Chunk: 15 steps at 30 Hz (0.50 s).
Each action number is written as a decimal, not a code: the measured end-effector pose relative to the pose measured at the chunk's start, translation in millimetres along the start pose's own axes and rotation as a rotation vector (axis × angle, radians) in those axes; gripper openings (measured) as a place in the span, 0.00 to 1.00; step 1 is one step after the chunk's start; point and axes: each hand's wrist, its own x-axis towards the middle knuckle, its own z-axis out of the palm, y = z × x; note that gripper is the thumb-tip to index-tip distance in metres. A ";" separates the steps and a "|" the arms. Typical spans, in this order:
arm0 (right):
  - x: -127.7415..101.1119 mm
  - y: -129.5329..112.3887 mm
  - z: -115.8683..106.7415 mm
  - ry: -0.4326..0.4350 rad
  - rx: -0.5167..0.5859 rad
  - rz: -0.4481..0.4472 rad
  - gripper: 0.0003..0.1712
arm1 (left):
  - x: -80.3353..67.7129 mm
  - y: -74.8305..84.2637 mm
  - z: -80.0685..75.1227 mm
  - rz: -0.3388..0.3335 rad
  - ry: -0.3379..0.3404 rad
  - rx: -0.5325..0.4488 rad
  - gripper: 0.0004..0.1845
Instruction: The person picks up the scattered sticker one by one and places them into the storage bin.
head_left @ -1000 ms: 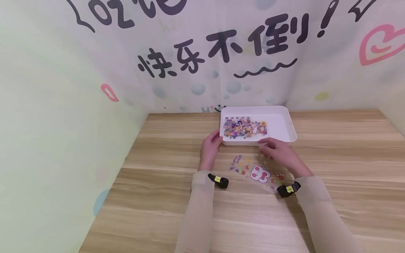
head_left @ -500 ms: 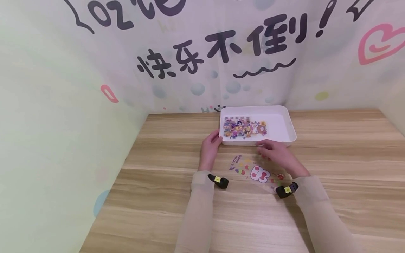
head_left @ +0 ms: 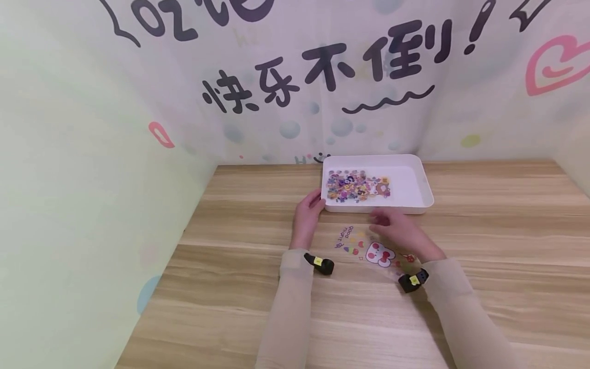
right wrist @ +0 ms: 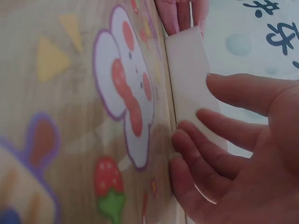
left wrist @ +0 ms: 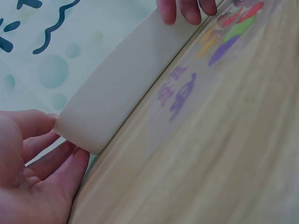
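Note:
A white rectangular tray [head_left: 407, 187] stands at the back of the table. My left hand [head_left: 306, 220] holds its near left corner, thumb by the rim and fingers against the end wall in the left wrist view. My right hand [head_left: 403, 233] is in front of the tray's near wall; its fingers [right wrist: 224, 128] are loosely bent, with nothing between them. Whether they touch the wall I cannot tell. Below that hand lies a clear plastic sheet [head_left: 380, 254] printed with a white rabbit, fruit and "good night" lettering. The right forearm partly covers it.
Small colourful sticker-like pieces [head_left: 345, 187] are heaped in the tray's left part, beside a clear piece with a bear print [head_left: 380, 187]. Behind the tray rises a lettered cloth wall [head_left: 276, 128]. Another pale wall [head_left: 92, 179] borders the wooden table [head_left: 221, 256] on the left.
My right hand has shifted slightly left along the tray's front and drawn a little nearer to me. The left hand, the tray and the clear sheet stay where they were.

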 end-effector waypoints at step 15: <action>-1.1 -18.4 16.9 0.010 -0.278 0.025 0.31 | -0.1 0.5 0.3 -0.005 0.009 0.008 0.18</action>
